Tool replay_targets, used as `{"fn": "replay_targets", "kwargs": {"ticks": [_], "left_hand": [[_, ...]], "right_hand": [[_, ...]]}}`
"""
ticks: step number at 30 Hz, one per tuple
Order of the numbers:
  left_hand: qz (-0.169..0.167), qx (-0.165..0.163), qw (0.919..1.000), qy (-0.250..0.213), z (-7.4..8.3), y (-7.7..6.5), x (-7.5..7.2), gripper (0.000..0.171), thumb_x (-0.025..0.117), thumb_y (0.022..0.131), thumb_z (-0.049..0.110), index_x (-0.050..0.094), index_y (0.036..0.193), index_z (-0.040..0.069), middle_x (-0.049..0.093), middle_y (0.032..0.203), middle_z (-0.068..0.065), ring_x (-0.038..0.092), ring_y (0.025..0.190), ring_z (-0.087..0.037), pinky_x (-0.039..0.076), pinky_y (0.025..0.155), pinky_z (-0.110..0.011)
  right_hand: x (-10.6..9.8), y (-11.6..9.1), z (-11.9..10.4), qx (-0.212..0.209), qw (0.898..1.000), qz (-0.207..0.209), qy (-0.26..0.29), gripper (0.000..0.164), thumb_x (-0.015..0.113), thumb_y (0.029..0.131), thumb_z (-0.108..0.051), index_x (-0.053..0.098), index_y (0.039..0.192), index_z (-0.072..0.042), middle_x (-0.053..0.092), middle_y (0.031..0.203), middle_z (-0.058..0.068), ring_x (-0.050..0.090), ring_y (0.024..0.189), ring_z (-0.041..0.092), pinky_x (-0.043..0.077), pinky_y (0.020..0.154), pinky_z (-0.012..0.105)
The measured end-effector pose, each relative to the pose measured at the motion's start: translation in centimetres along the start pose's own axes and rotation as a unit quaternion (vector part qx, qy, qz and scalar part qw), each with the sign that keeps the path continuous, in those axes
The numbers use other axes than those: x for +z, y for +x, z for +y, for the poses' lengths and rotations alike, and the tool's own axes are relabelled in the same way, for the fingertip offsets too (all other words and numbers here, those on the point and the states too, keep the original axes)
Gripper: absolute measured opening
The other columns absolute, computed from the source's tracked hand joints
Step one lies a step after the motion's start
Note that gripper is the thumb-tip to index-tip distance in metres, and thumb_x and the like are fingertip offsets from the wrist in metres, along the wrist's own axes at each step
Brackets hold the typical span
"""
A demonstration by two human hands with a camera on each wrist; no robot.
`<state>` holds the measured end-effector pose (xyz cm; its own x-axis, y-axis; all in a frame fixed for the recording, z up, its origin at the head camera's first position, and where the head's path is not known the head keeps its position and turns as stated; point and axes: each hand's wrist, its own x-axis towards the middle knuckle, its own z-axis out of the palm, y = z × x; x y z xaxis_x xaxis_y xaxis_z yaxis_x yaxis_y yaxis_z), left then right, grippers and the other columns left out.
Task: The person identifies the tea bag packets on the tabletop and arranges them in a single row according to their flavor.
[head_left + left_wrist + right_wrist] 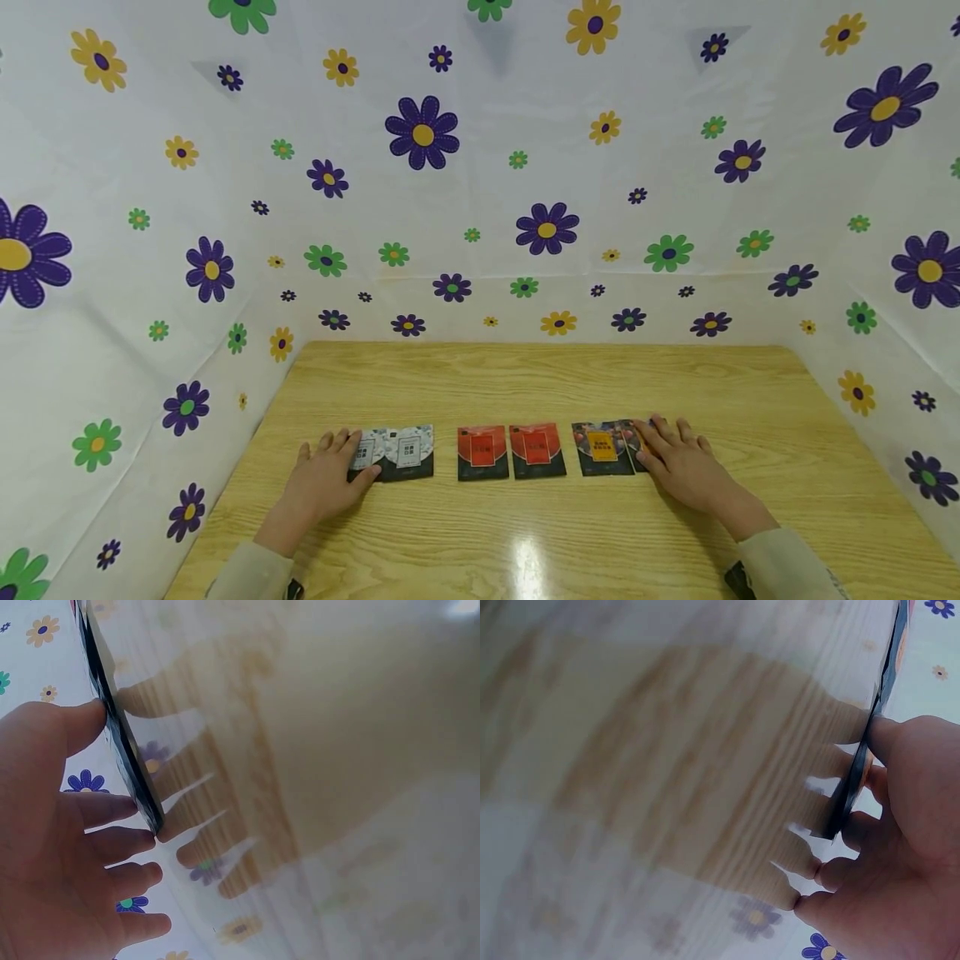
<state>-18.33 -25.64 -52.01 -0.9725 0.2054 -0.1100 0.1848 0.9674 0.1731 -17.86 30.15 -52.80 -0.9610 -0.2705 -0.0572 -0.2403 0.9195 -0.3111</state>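
Observation:
Three pairs of flat packets lie in a row across the wooden table. My left hand [322, 483] rests on the outer of two white-and-black packets [408, 452], thumb at its lower edge and fingers spread. At the other end, the right hand [690, 471] lies over the outer of two dark packets [602, 450] with orange labels, covering much of it. Between the hands sit two red-and-black packets [483, 454], touched by neither. Both wrist views show the touched packets edge-on: a thin dark packet edge [124, 742] by the left fingers, another packet edge [855, 769] by the right ones.
The glossy wooden table [480, 533] mirrors the hands in the wrist views. White cloth [480, 192] printed with purple, yellow and green flowers stands behind the table and along both sides.

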Motion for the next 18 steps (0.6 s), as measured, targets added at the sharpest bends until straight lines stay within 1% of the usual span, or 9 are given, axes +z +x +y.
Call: {"fn": "replay_targets", "kwargs": {"ticks": [8, 12, 15, 18], "left_hand": [[-0.002, -0.004, 1.0000, -0.005, -0.30, 0.20, 0.35, 0.077, 0.058, 0.105, 0.053, 0.044, 0.159, 0.000, 0.043, 0.161, -0.032, 0.038, 0.149, -0.057, 0.025, 0.115, -0.082], [0.004, 0.000, 1.0000, -0.003, -0.40, 0.25, 0.48, 0.076, 0.058, 0.105, 0.053, 0.044, 0.159, 0.000, 0.044, 0.160, -0.031, 0.038, 0.149, -0.057, 0.026, 0.115, -0.082], [0.015, 0.006, 0.9999, 0.002, -0.30, 0.40, 0.25, 0.074, 0.057, 0.106, 0.050, 0.045, 0.158, 0.000, 0.046, 0.159, -0.030, 0.038, 0.148, -0.057, 0.026, 0.115, -0.082], [0.030, 0.012, 0.9994, 0.011, -0.01, 0.90, -0.41, 0.072, 0.058, 0.107, 0.048, 0.045, 0.158, 0.000, 0.047, 0.159, -0.029, 0.038, 0.148, -0.058, 0.027, 0.115, -0.082]], "right_hand": [[-0.28, 0.40, -0.17, 0.000, 1.000, -0.001, -0.006, 0.062, 0.051, 0.112, -0.039, 0.041, 0.161, -0.004, 0.034, 0.164, 0.035, 0.023, 0.146, 0.072, 0.029, 0.108, 0.086], [-0.44, 0.48, -0.15, 0.001, 1.000, -0.003, -0.004, 0.060, 0.052, 0.111, -0.038, 0.043, 0.160, -0.004, 0.036, 0.162, 0.036, 0.025, 0.145, 0.072, 0.031, 0.106, 0.086], [-0.46, 0.50, 0.09, 0.002, 1.000, -0.002, 0.000, 0.059, 0.050, 0.112, -0.037, 0.043, 0.160, -0.003, 0.035, 0.162, 0.038, 0.027, 0.143, 0.073, 0.033, 0.104, 0.086], [-0.69, 0.60, 0.31, 0.000, 1.000, 0.007, 0.005, 0.059, 0.048, 0.113, -0.037, 0.041, 0.160, -0.002, 0.033, 0.161, 0.040, 0.031, 0.140, 0.073, 0.034, 0.103, 0.086]]}}
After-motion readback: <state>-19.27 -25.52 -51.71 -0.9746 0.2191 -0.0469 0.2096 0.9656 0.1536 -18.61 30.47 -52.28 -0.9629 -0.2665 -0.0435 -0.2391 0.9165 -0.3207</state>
